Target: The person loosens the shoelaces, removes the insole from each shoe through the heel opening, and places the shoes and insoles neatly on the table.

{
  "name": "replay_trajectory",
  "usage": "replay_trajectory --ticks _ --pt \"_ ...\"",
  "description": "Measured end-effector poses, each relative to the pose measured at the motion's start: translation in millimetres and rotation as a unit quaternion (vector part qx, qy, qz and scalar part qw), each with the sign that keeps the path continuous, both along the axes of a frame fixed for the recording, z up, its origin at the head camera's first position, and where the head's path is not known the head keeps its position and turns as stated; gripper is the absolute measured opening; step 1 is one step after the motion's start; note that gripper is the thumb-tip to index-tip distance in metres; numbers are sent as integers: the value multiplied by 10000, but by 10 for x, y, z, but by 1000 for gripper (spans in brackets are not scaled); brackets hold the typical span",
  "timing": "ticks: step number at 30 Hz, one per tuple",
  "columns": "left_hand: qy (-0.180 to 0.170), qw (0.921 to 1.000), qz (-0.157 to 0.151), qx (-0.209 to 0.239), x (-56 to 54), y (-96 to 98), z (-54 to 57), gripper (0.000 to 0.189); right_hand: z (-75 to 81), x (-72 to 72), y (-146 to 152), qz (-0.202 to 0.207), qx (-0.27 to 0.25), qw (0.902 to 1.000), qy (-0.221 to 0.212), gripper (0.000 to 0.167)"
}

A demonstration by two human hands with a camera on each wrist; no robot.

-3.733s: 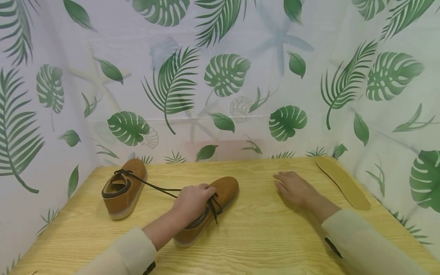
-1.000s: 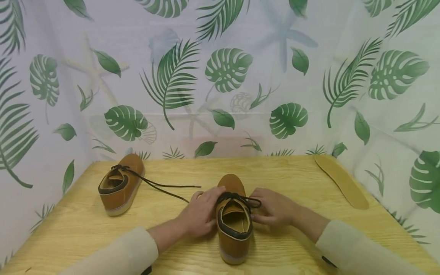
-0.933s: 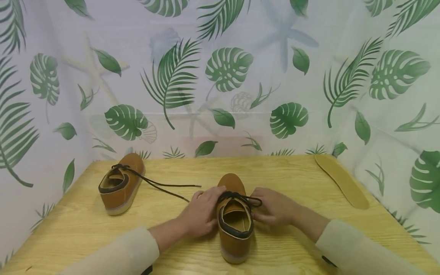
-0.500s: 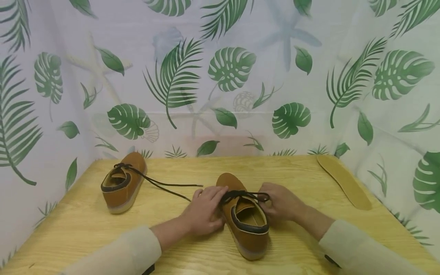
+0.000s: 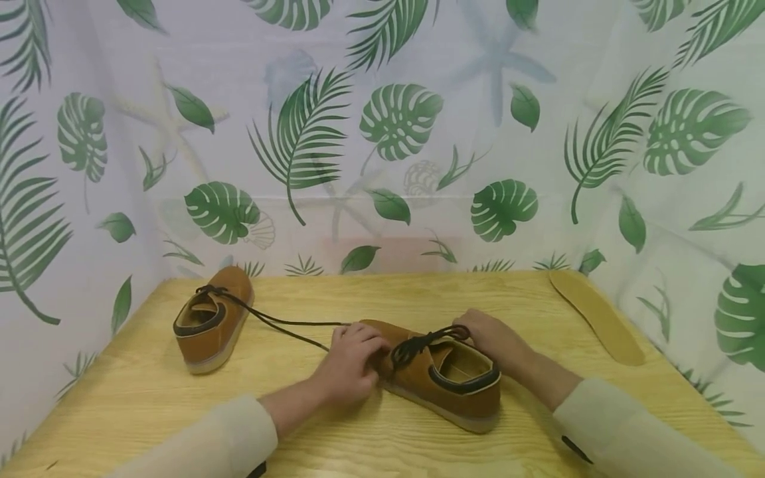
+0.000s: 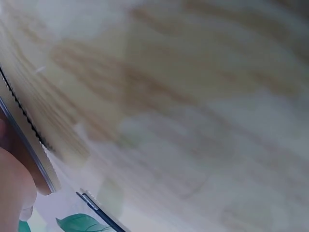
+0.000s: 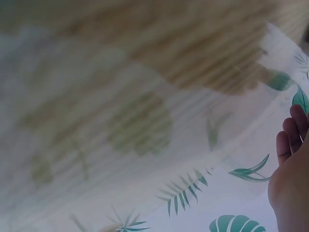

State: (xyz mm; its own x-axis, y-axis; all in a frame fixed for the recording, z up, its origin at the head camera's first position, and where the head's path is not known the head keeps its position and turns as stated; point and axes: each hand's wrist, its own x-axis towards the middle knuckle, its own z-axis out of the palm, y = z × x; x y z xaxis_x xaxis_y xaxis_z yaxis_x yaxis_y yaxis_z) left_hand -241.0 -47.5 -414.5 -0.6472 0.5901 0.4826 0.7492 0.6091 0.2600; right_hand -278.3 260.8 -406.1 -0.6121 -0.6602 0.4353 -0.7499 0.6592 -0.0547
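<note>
From the head view we see the left hand (image 5: 348,366) gripping the toe of the near shoe (image 5: 418,380), which sits slantwise on the table (image 5: 335,441). The right hand (image 5: 493,337) meets its black laces (image 5: 412,346); we cannot tell whether it pinches them (the right wrist view shows us just fingers). The left wrist view reveals a lace tip (image 6: 99,211), hardly discernible from the head.

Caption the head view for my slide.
Left hand holding a brown shoe by the toe, right hand near its black laces, a second shoe and an insole on the wooden table.
</note>
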Motion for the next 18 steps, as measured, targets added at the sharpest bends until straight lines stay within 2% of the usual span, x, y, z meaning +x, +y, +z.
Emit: replay_trajectory --ticks 3,7,10,13,18 --pt "-131 9995 -220 180 21 -16 0 34 -10 0 -42 -127 91 9997 -198 13" --pt "-473 9976 -391 327 34 -28 28 47 -20 2 -63 -215 -1 9993 -318 13" --pt "-635 9970 -308 305 41 -20 47 58 -36 -2 -57 -118 -84 9996 -261 8" --pt "-595 9982 -105 29 52 4 51 64 -56 -12 -51 12 -126 9998 -120 2" --pt "-557 9983 15 -166 61 35 32 62 -77 -20 -30 28 -92 9999 96 8"
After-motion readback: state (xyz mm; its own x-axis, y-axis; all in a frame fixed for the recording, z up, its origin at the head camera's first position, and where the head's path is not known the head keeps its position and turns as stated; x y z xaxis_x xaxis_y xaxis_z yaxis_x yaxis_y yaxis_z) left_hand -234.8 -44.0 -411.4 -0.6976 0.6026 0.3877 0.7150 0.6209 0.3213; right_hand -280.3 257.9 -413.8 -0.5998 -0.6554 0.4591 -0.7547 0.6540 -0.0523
